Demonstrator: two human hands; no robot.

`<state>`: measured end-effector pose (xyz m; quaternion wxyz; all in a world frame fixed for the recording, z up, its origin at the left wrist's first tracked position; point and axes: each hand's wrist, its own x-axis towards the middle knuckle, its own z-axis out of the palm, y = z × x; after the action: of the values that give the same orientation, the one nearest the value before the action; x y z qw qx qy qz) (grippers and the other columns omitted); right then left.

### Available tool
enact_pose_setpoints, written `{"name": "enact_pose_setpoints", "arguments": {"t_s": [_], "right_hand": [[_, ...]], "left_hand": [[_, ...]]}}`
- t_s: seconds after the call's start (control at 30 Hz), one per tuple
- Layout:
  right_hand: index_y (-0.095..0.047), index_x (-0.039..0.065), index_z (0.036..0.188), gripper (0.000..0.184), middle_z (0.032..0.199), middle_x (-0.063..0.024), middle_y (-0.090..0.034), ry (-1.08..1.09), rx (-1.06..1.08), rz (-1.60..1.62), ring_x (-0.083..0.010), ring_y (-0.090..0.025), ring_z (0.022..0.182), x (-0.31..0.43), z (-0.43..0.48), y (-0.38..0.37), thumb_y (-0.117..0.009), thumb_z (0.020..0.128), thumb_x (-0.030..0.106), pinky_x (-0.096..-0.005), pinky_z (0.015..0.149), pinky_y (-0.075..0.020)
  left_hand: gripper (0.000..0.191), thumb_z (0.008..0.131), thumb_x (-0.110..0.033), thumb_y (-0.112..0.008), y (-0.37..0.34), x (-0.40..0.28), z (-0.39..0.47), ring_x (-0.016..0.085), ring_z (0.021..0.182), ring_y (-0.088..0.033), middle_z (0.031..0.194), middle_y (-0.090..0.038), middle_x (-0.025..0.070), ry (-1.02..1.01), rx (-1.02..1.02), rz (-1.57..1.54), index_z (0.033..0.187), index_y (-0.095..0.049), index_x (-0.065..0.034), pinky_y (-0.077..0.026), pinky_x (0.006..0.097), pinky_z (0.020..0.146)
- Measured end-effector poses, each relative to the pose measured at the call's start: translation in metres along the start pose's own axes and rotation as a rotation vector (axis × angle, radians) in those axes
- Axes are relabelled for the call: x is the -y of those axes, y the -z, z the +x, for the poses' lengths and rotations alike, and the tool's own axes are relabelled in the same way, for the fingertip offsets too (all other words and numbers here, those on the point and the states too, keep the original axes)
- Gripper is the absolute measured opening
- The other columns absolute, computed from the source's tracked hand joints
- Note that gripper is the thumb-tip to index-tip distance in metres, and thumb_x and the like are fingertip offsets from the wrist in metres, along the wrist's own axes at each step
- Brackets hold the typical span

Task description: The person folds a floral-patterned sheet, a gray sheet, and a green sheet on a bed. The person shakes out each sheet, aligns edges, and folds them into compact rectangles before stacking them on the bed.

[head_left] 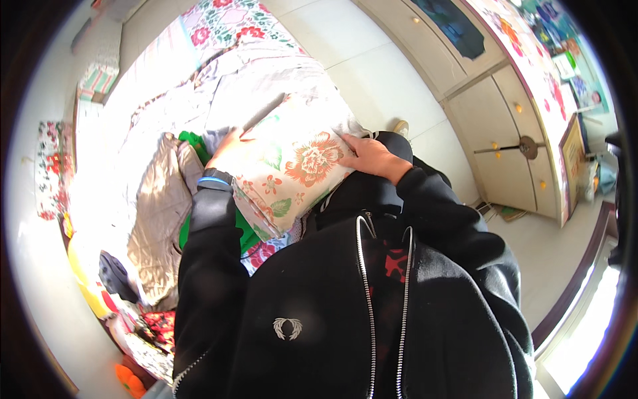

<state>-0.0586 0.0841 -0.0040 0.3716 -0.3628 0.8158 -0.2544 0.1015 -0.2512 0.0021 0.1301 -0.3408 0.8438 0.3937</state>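
A folded floral cloth [294, 169], off-white with orange flowers and green leaves, lies in a thick, layered bundle before me at the edge of the bed. My left hand [230, 148] holds its left side, partly washed out by strong light. On the opposite side, my right hand [371, 155] grips the edge, thumb and fingers lying along the cloth. The bundle's near left end shows several stacked layers. Bright green fabric [245, 234] peeks out beneath and beside it. A crumpled tan garment [159, 214] lies just left of my left forearm.
Pale rumpled bedding [264, 67] stretches beyond the bundle, overexposed in places. A dark cloth item [117, 274] and a yellow plush-like object [84, 269] lie at the left. Along the right stands a cream cabinet [493, 119] with yellow knobs, across a tiled floor [369, 75].
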Motion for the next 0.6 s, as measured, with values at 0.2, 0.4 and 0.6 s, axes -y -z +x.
{"name": "enact_pose_setpoints", "arguments": {"t_s": [0.2, 0.4, 0.6], "right_hand": [[-0.063, 0.001, 0.126, 0.073, 0.111, -0.0217, -0.071, -0.035, -0.047, 0.045, -0.0348, -0.066, 0.108, 0.017, -0.004, 0.003, -0.078, 0.073, 0.048, -0.0396, 0.095, -0.0505], [-0.067, -0.005, 0.114, 0.039, 0.098, -0.007, -0.072, 0.039, -0.141, 1.069, -0.0132, -0.065, 0.09, 0.037, -0.03, 0.03, -0.079, 0.08, 0.012, -0.0276, 0.082, -0.0508], [-0.061, 0.002, 0.127, 0.046, 0.11, -0.0061, -0.07, 0.269, -0.517, 1.179, -0.0148, -0.065, 0.103, 0.063, -0.046, 0.131, -0.074, 0.089, 0.024, -0.0313, 0.093, -0.0501]], "left_hand": [[0.026, 0.094, -0.019, -0.064, 0.052, -0.021, -0.021, 0.013, 0.076, -0.062, 0.088, -0.066, 0.0075, -0.153, 0.239, 0.081, 0.106, -0.062, 0.0042, -0.052, 0.0314, 0.065], [0.024, 0.097, -0.019, -0.063, 0.095, -0.058, -0.085, 0.006, 0.063, -0.058, 0.079, -0.06, -0.0019, -0.053, 0.222, -0.45, 0.113, -0.061, -0.0017, -0.047, 0.0227, 0.05], [0.032, 0.098, -0.021, -0.06, 0.091, -0.144, -0.108, 0.012, 0.076, -0.069, 0.099, -0.072, 0.0044, -0.221, 0.154, -0.893, 0.124, -0.063, -0.0017, -0.056, 0.0235, 0.058]]}}
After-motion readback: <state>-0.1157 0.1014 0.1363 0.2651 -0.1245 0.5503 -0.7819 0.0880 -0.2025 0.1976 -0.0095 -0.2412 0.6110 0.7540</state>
